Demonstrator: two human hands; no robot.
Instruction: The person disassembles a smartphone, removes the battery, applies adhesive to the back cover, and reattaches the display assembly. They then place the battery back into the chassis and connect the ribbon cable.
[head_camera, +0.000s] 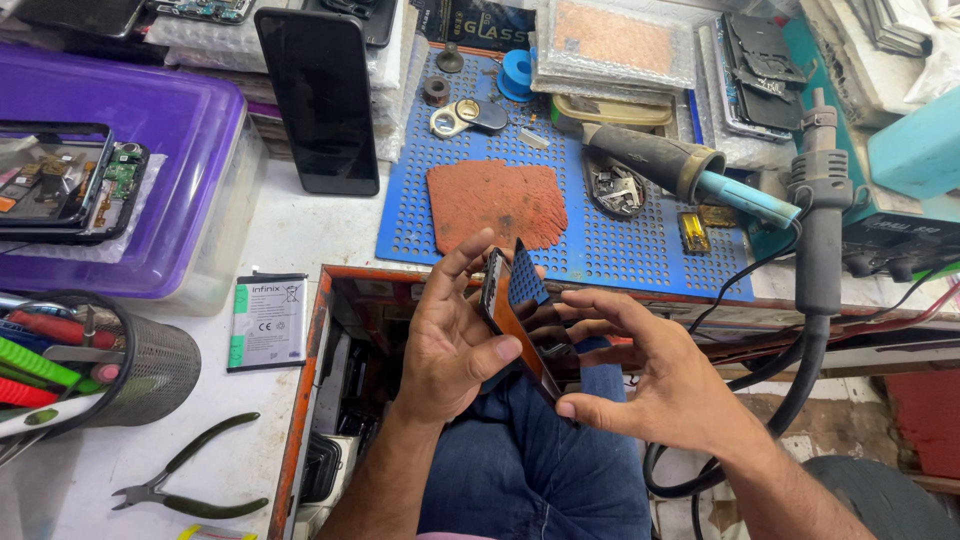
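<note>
- Two hands grip one phone (515, 320) edge-up, near centre, above the lap.
- Left hand (452, 345) clasps its left side.
- Right hand (660, 385) pinches its near end.
- Blue perforated mat (620, 250) lies just beyond.

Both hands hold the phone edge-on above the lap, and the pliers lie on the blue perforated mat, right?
Not quite. In the head view the pliers lie on the white benchtop, not the blue perforated mat. Both the left hand and right hand do hold the phone edge-on.
</note>
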